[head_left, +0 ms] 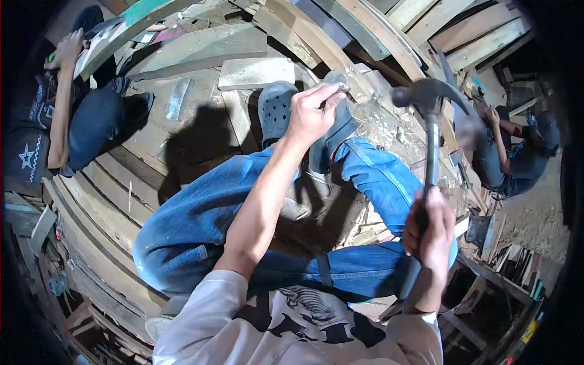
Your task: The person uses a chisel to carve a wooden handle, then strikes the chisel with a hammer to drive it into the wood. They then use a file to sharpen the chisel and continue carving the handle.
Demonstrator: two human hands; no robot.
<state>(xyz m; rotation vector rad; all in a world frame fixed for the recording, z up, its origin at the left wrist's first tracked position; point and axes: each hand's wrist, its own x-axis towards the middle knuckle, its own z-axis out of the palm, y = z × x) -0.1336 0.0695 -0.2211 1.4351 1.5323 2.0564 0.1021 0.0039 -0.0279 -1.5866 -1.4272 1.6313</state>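
Observation:
My right hand [433, 228] is wrapped round the dark handle of a claw hammer [432, 146], which stands upright with its head raised at the right. Stretched forward over my shoes, my left hand [313, 115] is closed in a pinch. Something small may sit between its fingertips, but it is too small to name. Just beyond those fingertips runs a long wooden board [328, 45]. Below the hand are my grey clogs [278, 112] and my legs in blue jeans [201, 207].
Wooden slats [112, 207] lie in rows at the left, and more planks [468, 36] are stacked at the upper right. A short board [255, 73] lies ahead. One person [85, 115] sits at the left, holding a board; another person [511, 146] sits at the right.

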